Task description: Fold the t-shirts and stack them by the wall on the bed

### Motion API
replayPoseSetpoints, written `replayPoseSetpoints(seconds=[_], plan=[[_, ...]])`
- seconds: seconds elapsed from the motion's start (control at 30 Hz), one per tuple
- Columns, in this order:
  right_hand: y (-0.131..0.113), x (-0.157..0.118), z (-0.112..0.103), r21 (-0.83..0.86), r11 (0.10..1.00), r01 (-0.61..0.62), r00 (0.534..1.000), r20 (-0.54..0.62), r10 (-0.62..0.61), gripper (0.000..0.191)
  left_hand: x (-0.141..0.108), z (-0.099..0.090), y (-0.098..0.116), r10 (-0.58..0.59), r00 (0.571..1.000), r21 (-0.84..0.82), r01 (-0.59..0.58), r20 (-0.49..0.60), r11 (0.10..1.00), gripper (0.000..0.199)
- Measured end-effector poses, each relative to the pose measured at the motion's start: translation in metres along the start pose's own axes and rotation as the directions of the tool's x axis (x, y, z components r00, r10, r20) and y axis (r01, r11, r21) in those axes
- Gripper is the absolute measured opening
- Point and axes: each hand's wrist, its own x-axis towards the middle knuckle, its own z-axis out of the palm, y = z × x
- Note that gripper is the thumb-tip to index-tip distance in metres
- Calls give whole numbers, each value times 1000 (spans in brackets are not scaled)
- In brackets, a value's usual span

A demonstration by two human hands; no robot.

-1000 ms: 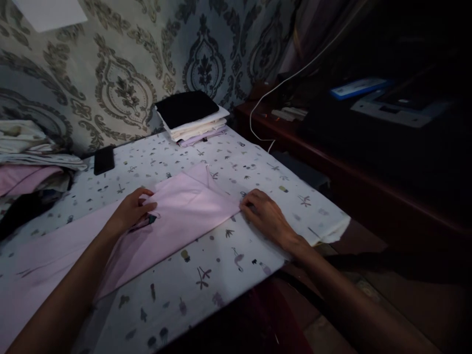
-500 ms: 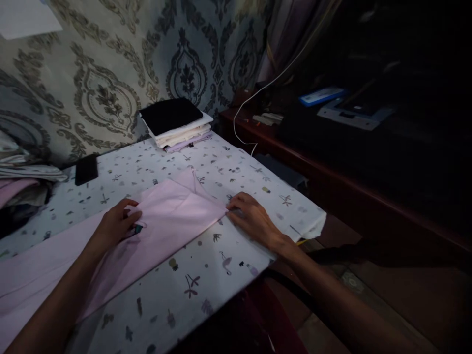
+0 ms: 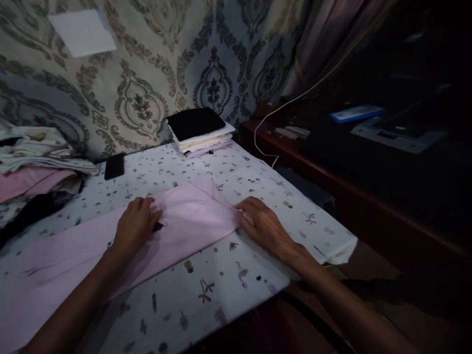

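A pale pink garment point(image 3: 195, 211), folded into a long strip, lies slantwise across the table. My left hand point(image 3: 136, 221) rests on its middle, thumb and forefinger apart, beside a small dark label point(image 3: 158, 226) on the cloth. The fingers of my right hand point(image 3: 263, 226) are closed on the garment's right corner, near the table's front edge. A small peak of fabric stands up along the far side of the strip. Its left end is partly covered by my left forearm.
A patterned white cloth point(image 3: 206, 290) covers the table. Folded clothes point(image 3: 201, 130), black on top, stand at the back. On the left are a dark phone point(image 3: 114, 166) and a loose clothes heap point(image 3: 44, 162). A dark red desk point(image 3: 313, 172) with a white cable point(image 3: 256, 130) borders the right.
The view has swung left, so everything sits further right. My left hand has flattened over the garment near the label. My right hand stays at the corner.
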Motion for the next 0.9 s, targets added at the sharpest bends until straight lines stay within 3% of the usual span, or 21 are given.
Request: replayPoseSetpoints(seconds=[0.13,0.23,0.37,0.5,0.7,0.9], plan=[[-39,58,35,-31,980,199,967,169,-191,38,-10,15,7,237,969,-83,-242,-66,967,51],[-53,98,72,-77,967,243,937,276,-214,50,-17,31,10,317,948,-87,-313,34,946,64],[-45,121,108,-175,959,221,938,307,-161,58,-25,46,5,336,933,-78,-328,133,942,77],[-29,119,121,-197,945,260,949,235,-212,58,-33,46,-6,345,930,-91,-336,128,938,82],[-28,118,124,-193,934,301,946,183,-267,55,-54,32,-41,272,947,-70,-264,169,962,88],[-75,114,131,-67,895,441,874,258,-411,54,-89,15,-100,19,989,38,-25,147,999,78]])
